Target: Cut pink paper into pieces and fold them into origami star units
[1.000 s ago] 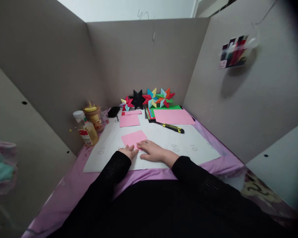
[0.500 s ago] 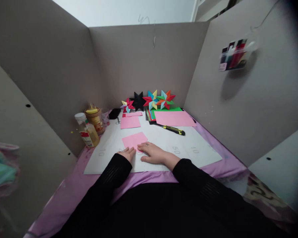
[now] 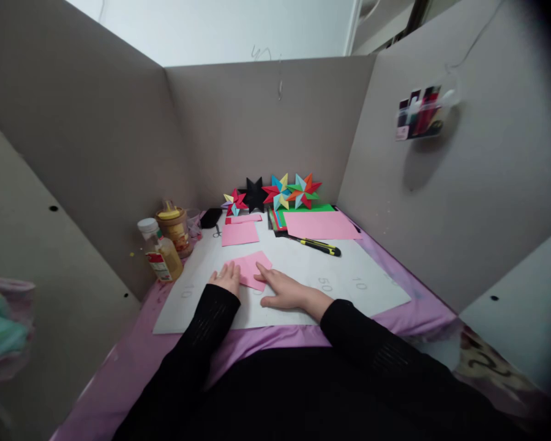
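Observation:
A small pink paper square (image 3: pixel 252 269) lies at an angle on the large white sheet (image 3: pixel 303 263), between my two hands. My left hand (image 3: pixel 226 278) rests over its left edge with the fingers laid flat and covers that corner. At its right edge, my right hand (image 3: pixel 284 288) touches the paper with outstretched fingertips, thumb apart. Beyond it lie another pink square (image 3: pixel 240 233) and a larger pink sheet (image 3: pixel 324 225), which rests partly on a stack of coloured paper (image 3: pixel 277 219). A black and yellow utility knife (image 3: pixel 320 246) lies in front of that stack.
Several folded paper stars (image 3: pixel 280 192) lean along the back panel. Left stand a glue bottle (image 3: pixel 161 251), a yellow-lidded jar (image 3: pixel 174 229) and a clear cup (image 3: pixel 193 224), near small scissors (image 3: pixel 217 231) and a black object (image 3: pixel 211 217). Grey panels enclose three sides; a pouch (image 3: pixel 420 113) hangs right.
My left hand has shifted left and slightly up, onto the pink square's left edge. My right hand stays almost in place. The whole view has tilted slightly upward.

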### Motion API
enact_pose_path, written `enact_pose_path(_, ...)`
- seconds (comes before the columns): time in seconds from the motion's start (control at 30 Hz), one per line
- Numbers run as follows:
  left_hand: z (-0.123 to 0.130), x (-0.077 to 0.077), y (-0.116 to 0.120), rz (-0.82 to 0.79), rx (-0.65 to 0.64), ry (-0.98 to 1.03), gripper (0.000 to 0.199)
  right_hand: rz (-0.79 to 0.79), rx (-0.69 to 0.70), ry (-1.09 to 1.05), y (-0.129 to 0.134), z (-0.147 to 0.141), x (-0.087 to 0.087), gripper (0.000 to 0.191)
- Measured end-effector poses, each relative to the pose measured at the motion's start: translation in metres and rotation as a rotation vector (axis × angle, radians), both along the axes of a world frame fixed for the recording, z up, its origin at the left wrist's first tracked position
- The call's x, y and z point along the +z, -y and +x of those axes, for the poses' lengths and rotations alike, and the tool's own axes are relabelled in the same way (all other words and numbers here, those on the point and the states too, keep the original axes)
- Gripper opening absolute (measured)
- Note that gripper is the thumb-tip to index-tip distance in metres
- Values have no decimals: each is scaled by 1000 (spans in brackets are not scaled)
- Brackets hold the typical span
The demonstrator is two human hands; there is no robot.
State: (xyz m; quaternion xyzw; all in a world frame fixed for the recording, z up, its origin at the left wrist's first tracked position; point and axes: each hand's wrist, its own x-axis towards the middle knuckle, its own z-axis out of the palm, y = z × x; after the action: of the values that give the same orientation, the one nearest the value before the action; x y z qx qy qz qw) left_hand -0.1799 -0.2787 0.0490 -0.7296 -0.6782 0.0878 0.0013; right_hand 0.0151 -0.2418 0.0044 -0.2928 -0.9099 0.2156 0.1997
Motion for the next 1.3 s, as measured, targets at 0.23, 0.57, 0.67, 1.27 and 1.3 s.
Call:
enact_pose_path(0.23,21,-29,6,-83,-260,139,54,-31,25,-71,-4,0,-6,111)
enact_pose_path(0.57,6,-24,10,-82,-342,200,45,-17,18,-34,-3,0,-4,104)
enact_pose_path(0.67,-1,-24,12,-90,-364,230,47,13,7,-13,-2,-1,-1,89)
enact_pose_path(1.27,-5,-4,-7,-59,-106,60,61,115,47,44,4,-2,10,49)
enact_pose_path(1.3,-1,-6,-11,-66,-178,106,63,122,50,43,5,-2,11,46)
